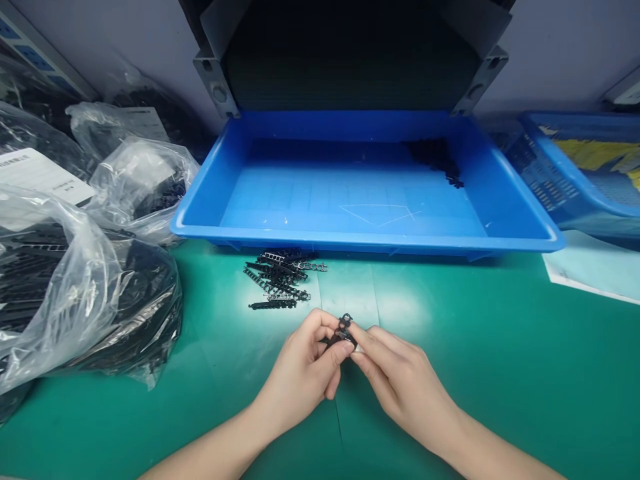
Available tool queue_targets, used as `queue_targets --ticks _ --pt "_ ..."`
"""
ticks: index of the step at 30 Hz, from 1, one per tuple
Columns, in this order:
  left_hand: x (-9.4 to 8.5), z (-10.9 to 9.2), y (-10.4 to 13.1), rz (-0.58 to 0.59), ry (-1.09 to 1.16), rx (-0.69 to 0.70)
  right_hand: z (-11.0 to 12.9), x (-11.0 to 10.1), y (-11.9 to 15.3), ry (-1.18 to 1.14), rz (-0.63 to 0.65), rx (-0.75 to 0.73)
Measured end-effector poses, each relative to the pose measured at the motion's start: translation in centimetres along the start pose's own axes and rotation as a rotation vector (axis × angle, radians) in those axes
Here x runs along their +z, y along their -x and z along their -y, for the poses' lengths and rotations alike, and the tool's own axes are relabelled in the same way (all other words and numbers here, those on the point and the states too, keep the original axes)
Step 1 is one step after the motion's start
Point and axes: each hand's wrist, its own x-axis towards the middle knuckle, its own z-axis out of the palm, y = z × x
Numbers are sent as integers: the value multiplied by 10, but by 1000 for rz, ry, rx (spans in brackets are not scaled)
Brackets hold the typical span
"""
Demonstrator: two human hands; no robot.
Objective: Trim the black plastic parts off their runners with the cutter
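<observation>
Near the middle of the green table, small black plastic parts [345,333] are held between my two hands. My left hand [313,367] is closed, its thumb and fingers pinching the parts from the left. From the right, the thumb and forefinger of my right hand [397,373] grip the same parts. The fingertips partly cover them, so their exact shape and number cannot be made out. Just beyond my left hand lies a loose pile of slim black plastic strips [280,277].
A large blue tray [370,238] stands behind the pile, with black pieces [435,157] in its back right corner. Clear bags [90,300] of black parts fill the left side. On the right are a blue basket [550,173] and a pale sheet [595,267].
</observation>
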Motion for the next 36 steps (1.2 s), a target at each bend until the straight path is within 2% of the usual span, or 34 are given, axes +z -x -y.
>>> queue_targets --ticks 6,22,36 --pt "0 -4 1 47 88 -76 1 2 -1 -45 -21 12" --pt "7 4 -1 -43 79 7 8 7 1 -75 -31 102" --pt "14 13 -1 -105 222 45 9 14 2 -61 -97 125"
